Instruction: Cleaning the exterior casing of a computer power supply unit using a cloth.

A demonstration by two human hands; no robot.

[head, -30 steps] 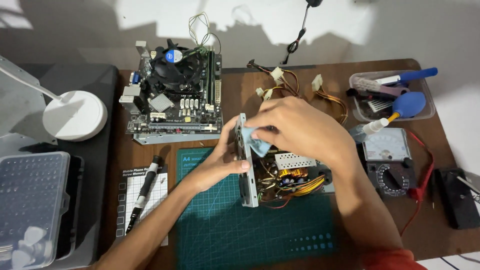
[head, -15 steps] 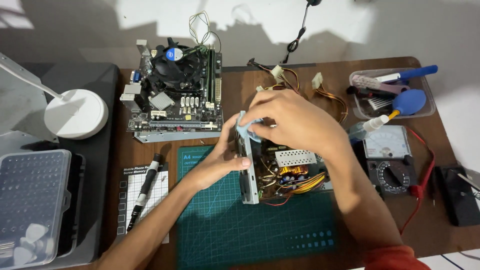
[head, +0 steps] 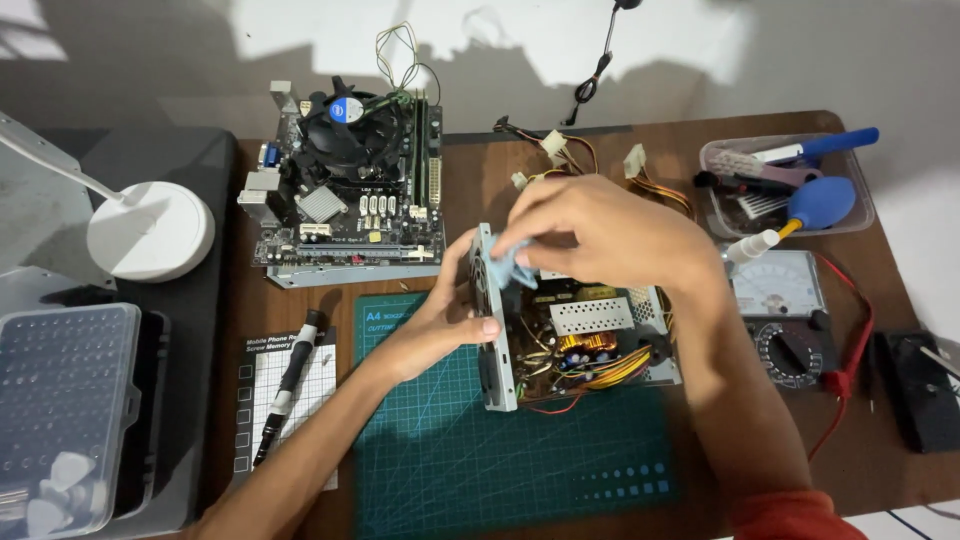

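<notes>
- The left hand (head: 450, 315) grips the upright metal side panel of an opened power supply unit (head: 575, 335), fingers wrapped around its edge.
- The right hand (head: 600, 235) pinches a light blue cloth (head: 510, 265) against the top of that panel.
- The unit sits on a green cutting mat (head: 450, 440) at mid-bench.
- A motherboard (head: 350, 190) lies behind, a multimeter (head: 785, 315) to the right.

Power supply (head: 580, 330) on mat (head: 450, 450) — motherboard (head: 350, 190) behind
</notes>
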